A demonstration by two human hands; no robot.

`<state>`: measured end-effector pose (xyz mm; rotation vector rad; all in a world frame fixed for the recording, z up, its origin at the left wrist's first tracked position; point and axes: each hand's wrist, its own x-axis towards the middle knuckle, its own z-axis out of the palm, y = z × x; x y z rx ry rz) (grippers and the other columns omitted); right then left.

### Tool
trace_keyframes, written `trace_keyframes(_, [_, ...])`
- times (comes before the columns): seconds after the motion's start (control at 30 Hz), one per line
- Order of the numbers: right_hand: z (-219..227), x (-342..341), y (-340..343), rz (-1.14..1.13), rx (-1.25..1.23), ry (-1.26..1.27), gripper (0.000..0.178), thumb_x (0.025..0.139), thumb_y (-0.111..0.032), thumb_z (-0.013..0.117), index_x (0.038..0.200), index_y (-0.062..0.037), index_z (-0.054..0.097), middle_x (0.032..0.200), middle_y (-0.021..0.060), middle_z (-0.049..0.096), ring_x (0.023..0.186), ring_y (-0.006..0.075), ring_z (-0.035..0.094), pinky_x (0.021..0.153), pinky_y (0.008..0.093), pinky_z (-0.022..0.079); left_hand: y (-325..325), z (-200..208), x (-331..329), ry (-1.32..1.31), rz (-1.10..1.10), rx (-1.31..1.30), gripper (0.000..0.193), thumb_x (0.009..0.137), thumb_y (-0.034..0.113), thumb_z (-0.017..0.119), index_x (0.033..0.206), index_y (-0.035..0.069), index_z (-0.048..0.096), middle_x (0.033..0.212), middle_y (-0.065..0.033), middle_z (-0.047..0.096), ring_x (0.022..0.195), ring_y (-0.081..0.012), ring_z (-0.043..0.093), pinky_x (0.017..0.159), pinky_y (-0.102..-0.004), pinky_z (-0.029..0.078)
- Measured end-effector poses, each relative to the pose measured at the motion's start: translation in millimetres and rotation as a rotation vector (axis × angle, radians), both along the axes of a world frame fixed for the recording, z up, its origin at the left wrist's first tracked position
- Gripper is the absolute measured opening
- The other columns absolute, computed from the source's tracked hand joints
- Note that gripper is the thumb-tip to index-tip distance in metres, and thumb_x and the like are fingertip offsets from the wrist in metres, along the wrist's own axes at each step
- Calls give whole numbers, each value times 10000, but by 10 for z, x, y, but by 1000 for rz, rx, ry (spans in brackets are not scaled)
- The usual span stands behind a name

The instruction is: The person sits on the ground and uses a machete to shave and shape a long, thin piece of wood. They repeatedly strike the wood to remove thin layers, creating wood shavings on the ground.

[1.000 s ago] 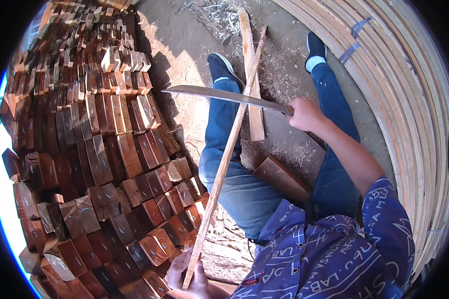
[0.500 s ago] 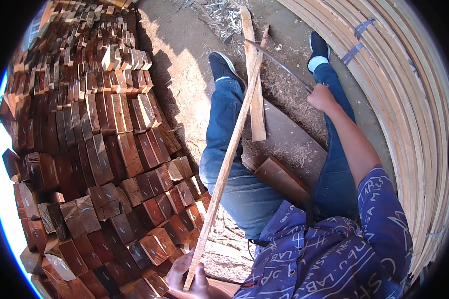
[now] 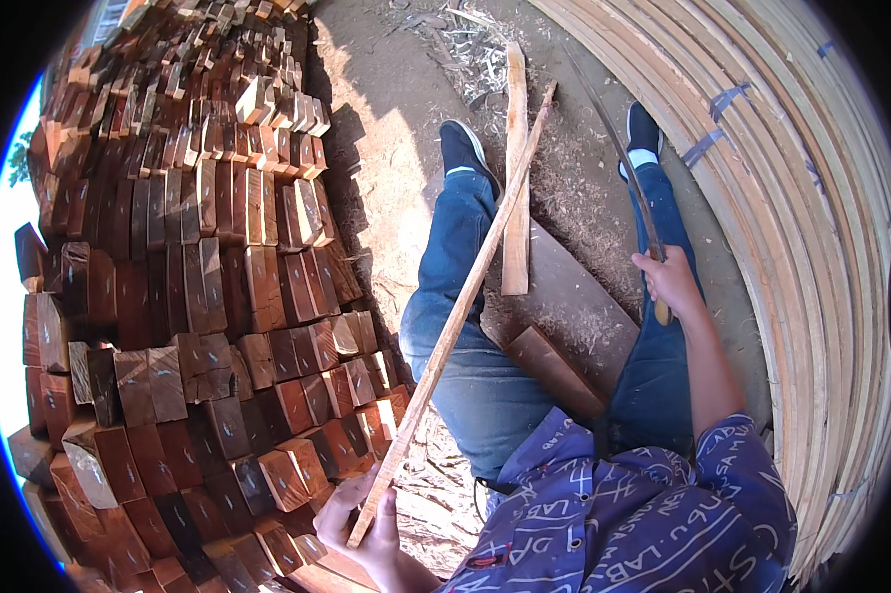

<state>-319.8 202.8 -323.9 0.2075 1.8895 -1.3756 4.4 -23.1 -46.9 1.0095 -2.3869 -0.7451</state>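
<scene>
My left hand (image 3: 364,524), low in the view, is closed around the near end of a long, thin wooden stick (image 3: 452,326). The stick slants away past my left thigh, and its far part crosses over a pale flat wooden slat (image 3: 516,227). In my right hand (image 3: 673,282), beside my right shin, is a machete with a long, slim, slightly curved dark blade (image 3: 631,168) and a wooden handle (image 3: 663,313). The blade points up and away, apart from the stick.
A tall stack of reddish-brown timber blocks (image 3: 199,296) fills the left side. Long pale boards (image 3: 762,178) curve along the right. Between my legs lie a brown flat board (image 3: 579,287) and a short wooden block (image 3: 556,371). Wood shavings (image 3: 470,59) litter the ground ahead.
My right hand has drawn back toward me, and the machete blade has swung from over the stick to upright at the right. My left hand still grips the stick.
</scene>
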Motion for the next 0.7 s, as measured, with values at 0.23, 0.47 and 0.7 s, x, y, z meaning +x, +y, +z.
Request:
trace_keyframes(0.23, [257,1275,-299,237,-261,-135,242,915,-178,666,750,-50,544,588,10,532,463,101,531,443,288,430,124,-9,-12,50,2,127,184,867,64,727,950,-87,661,829,-136,694,716,-129,667,606,-240,564])
trace_keyframes(0.47, [161,1830,-123,469,-72,182,309,810,-265,769,779,-14,591,687,89,612,664,183,594,654,365,482,132,-295,343,234,179,520,237,934,69,631,1116,-81,629,1002,-164,656,859,-213,685,708,-311,624])
trace_keyframes(0.7, [803,1827,-472,666,-69,335,381,786,-318,785,737,12,601,628,111,583,589,193,554,608,366,470,88,-572,645,292,247,670,274,910,1,625,1175,-71,625,1072,-190,664,880,-215,692,734,-326,630])
